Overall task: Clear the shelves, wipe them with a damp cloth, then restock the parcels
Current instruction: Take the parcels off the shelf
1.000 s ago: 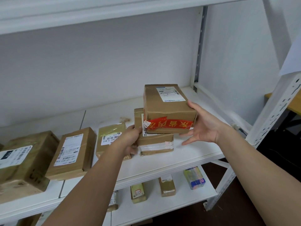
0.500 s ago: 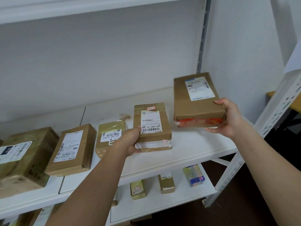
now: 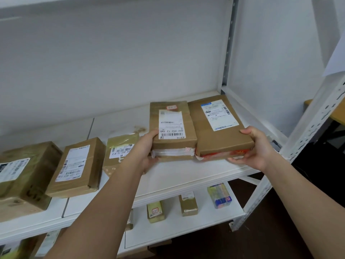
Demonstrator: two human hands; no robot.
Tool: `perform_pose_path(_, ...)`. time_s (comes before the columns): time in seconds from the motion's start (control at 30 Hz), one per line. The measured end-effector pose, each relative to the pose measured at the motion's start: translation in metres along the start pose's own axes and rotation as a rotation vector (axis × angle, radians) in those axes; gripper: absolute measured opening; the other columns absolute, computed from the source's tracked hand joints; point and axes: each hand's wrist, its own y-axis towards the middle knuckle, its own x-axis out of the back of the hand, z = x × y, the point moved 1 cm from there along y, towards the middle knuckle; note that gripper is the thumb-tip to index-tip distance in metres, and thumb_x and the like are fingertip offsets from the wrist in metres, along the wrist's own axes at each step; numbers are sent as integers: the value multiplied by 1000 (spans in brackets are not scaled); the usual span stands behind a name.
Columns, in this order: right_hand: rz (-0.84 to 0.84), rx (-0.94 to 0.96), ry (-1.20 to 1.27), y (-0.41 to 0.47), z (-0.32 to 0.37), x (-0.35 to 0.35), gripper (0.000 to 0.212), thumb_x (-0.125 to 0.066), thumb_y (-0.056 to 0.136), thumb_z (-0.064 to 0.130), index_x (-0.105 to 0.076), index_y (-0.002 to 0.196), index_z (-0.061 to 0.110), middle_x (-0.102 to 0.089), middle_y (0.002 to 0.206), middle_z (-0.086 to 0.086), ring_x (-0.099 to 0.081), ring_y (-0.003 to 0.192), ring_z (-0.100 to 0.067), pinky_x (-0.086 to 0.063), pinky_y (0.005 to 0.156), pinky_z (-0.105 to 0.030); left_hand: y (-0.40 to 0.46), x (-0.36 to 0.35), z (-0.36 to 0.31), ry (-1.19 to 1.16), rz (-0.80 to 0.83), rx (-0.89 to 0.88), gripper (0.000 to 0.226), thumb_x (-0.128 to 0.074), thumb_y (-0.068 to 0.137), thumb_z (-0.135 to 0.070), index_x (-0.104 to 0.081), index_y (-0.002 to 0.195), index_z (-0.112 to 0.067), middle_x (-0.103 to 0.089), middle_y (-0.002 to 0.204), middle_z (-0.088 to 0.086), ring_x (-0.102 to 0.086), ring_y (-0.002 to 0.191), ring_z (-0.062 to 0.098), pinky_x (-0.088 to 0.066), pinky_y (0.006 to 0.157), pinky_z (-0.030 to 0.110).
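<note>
**2 parcels side by side at right end of middle shelf, both hands on**

Left hand (image 3: 147, 146): grip curled round near left corner of the narrower parcel (image 3: 172, 129), thumb on top beside the barcode label, fingers under the near edge. White tape visible on its near face. Near end looks raised slightly off the shelf (image 3: 183, 176); cannot tell whether the far end rests on it.

Right hand (image 3: 255, 148): grip pinching near right corner of the wider parcel (image 3: 218, 128), thumb over the top edge, fingers beneath. Red tape along its near face. Long sides of the 2 parcels touching or very nearly so. Wider one lies towards the shelf's right edge, close to the rear upright (image 3: 228, 53).

Judged reason for the hold: labels face up and readable, each parcel held at an outer near corner so the pair can be squared together and pushed back in 1 move. Likely restocking stage; a brownish stain (image 3: 139, 129) shows on the shelf just left of the narrower parcel, so wiping quality uncertain.

Same shelf, towards left edge: olive-wrapped parcel (image 3: 120, 152) partly behind left forearm, a flat brown parcel (image 3: 76, 167), a bulkier taped box (image 3: 24, 174), all labels up, small gaps between.

Lower shelf (image 3: 186, 234): 3 small parcels plainly visible near the front, well apart; 1 in multicoloured wrap (image 3: 219, 195).
</note>
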Motion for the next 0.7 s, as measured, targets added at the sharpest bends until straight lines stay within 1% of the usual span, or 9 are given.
perform_pose_path(0.03,23,8,26,1,0,-2,37,-64,70,27,-65,107,20,-66,113,-6,-58,112,-31,-41,97,-60,-2,2,-5,-12,10,-29,22,-63,86,-42,-67,93,-21,-72,64,-6,-68,55,11,-52,73,32)
perform_pose_path(0.1,57,26,79,3,-1,-6,41,-63,71,27,-64,111,18,-65,118,-10,-57,115,-33,-40,96,-63,-7,8,-13,-37,25,-88,53,-71,71,-53,-61,112,-22,-75,91,2,-73,78,18,-55,84,43)
perform_pose_path(0.17,92,48,127,5,-4,-14,42,-60,73,26,-65,113,17,-64,122,-13,-55,116,-35,-40,96,-64,-14,17,-16,-72,-7,-140,69,-74,65,-54,-51,122,-22,-71,107,8,-70,92,25,-57,81,50)
perform_pose_path(0.23,132,68,147,2,-6,-25,43,-58,73,25,-65,115,16,-63,128,-14,-54,120,-35,-39,98,-63,-24,27,-20,-103,-26,-201,68,-72,70,-52,-47,125,-21,-69,111,7,-68,89,21,-57,64,37)
perform_pose_path(0.3,171,81,153,-3,-9,-38,53,-60,67,26,-63,119,15,-59,134,-15,-52,126,-36,-40,100,-61,-35,39,-22,-147,-56,-254,69,-70,69,-52,-48,126,-22,-68,116,6,-63,86,19,-48,63,31)
perform_pose_path(0.4,217,88,163,-12,-16,-62,49,-60,68,25,-63,115,14,-59,135,-15,-51,128,-35,-40,101,-59,-57,64,-22,-252,-98,-332,48,-64,74,-48,-62,112,-19,-69,114,8,-60,83,20,-44,64,32)
perform_pose_path(0.47,254,91,145,-21,-21,-79,42,-55,75,24,-61,115,15,-60,133,-14,-50,129,-34,-40,101,-58,-74,82,-19,-344,-99,-359,26,-58,80,-43,-69,93,-22,-72,107,6,-62,89,23,-47,76,40)
perform_pose_path(0.57,324,96,91,-36,-36,-107,42,-53,76,24,-59,117,16,-61,131,-13,-50,129,-36,-41,100,-57,-100,118,-10,-461,-131,-387,27,-54,85,-36,-74,70,-24,-75,89,1,-65,88,21,-47,85,40)
perform_pose_path(0.7,394,52,84,-62,-70,-155,51,-60,63,25,-62,113,15,-61,128,-13,-53,121,-37,-39,101,-58,-134,180,13,-528,-246,-404,17,-57,79,-36,-68,82,-23,-73,96,3,-60,93,24,-41,80,42)
